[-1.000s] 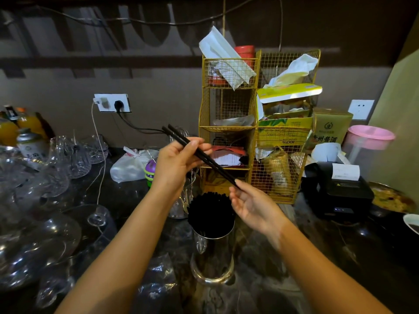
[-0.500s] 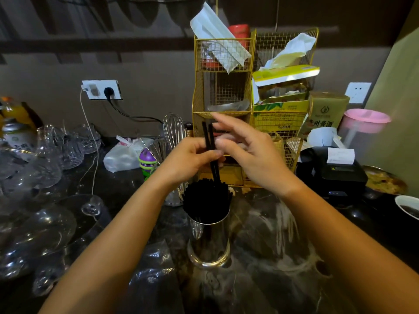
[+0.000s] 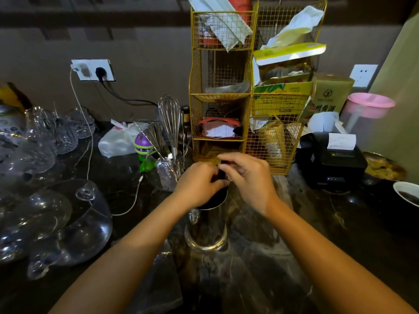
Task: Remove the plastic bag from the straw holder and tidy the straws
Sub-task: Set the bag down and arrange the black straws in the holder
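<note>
A shiny metal straw holder (image 3: 206,230) stands on the dark counter in front of me, packed with black straws (image 3: 216,197). Both hands meet right over its mouth. My left hand (image 3: 197,185) pinches the tops of a couple of straws that stick up a little between the hands. My right hand (image 3: 248,177) curls over from the right, its fingertips on those same straw ends. The hands hide most of the straw tops. A crumpled clear plastic bag (image 3: 166,254) lies flat on the counter just left of the holder's base.
Behind the holder rises a gold wire rack (image 3: 217,96) full of packets. A glass with a whisk (image 3: 170,123) stands to its left, and glassware (image 3: 56,214) crowds the left side. A black receipt printer (image 3: 331,159) and a bowl (image 3: 408,192) sit at the right.
The two straws went from slanting in the air to upright, then down into the holder. Both hands dropped with them onto the holder's mouth.
</note>
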A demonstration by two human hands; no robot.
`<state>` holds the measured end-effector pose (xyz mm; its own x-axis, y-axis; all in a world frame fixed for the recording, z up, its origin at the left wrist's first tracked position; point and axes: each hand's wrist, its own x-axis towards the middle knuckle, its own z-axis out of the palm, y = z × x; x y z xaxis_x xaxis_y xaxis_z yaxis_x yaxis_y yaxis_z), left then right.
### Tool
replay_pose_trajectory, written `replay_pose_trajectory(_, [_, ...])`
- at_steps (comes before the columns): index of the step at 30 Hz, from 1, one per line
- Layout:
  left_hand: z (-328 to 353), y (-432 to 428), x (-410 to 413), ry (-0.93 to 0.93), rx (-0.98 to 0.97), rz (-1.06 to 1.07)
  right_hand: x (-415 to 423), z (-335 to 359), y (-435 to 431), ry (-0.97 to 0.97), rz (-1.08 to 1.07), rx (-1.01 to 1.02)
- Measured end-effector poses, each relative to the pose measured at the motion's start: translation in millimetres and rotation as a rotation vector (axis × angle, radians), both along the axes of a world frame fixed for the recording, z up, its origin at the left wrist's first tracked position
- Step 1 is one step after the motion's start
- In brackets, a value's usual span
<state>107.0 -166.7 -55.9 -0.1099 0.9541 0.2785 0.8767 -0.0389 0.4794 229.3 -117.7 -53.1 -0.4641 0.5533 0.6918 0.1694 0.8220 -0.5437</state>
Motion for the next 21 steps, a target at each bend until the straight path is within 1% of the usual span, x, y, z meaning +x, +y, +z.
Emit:
replay_pose_trajectory(2, [-9.5, -4.2, 4.6, 0.135, 0.043, 0.066, 2.5, -10.1, -0.1, -0.021, -0.003, -0.031])
replay_pose_trajectory(5, [-19.8, -9.2, 7.9, 0.241, 0.114, 0.146, 3.2, -20.4, -0.6, -0.058, -0.009, -0.054])
replay_pose_trajectory(9, [-28.7, -14.2, 10.9, 0.306, 0.18, 0.185, 2.7, -28.6, -1.4, -0.109, -0.014, -0.04])
replay_pose_trajectory(13, [-32.3, -20.2, 11.8, 0.348, 0.22, 0.17, 1.9, -35.9, -3.3, -0.207, -0.033, 0.036])
replay_pose_trajectory(18, [-29.4, -28.6, 6.7, 0.313, 0.245, 0.129, 4.4, -36.2, -1.2, -0.268, -0.001, 0.021])
replay_pose_trajectory(20, [-24.4, -32.1, 0.6, 0.225, 0.254, 0.124, 5.7, -34.1, 0.6, -0.269, 0.018, -0.019])
replay_pose_trajectory(21, [-19.9, -33.4, -4.6, 0.134, 0.252, 0.139, 6.7, -32.2, 1.8, -0.251, 0.025, -0.057])
